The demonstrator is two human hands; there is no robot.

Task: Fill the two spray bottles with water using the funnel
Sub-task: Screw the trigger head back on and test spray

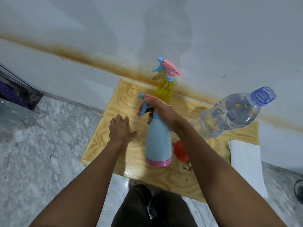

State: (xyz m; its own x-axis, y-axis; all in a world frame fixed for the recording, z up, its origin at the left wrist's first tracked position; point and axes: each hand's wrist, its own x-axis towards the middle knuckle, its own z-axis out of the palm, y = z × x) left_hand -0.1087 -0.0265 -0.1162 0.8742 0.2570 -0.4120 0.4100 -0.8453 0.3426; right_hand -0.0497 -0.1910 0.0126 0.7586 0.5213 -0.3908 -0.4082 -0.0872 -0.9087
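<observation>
A blue spray bottle (157, 141) with a pink base stands upright in the middle of the wooden board (114, 115). My right hand (158, 110) grips its pink and blue trigger head from above. My left hand (121, 130) hovers just left of the bottle with fingers spread, touching nothing. A yellow spray bottle (165, 89) with a pink and blue head stands behind, near the wall. A red funnel (179, 150) lies on the board right of the blue bottle, partly hidden by my right forearm. A large clear water bottle (232, 113) with an open blue neck stands at the right.
The board lies on a marbled floor against a white wall with a rusty stain. A folded white cloth or paper (246, 159) rests at the board's right edge. A dark clear-sided container (18, 97) sits at the far left. My legs are at the bottom.
</observation>
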